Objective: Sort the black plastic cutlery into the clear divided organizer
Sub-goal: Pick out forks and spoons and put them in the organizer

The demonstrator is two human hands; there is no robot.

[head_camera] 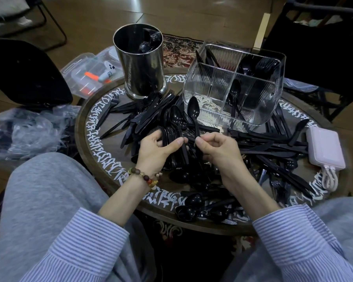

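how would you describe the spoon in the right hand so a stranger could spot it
Start at the clear organizer on the round table. Just before its near left corner, one spoon stands upright, pinched by the right hand, alone, unlike the stacked spoons beside it.

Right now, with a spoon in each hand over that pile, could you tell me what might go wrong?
1. The left hand holds a thick stack of spoons; a loose grip could let them fan out and spill.
2. The right hand pinches a single spoon by its handle, so it may slip.
3. The clear organizer stands amid loose cutlery, which a reaching hand could scatter.
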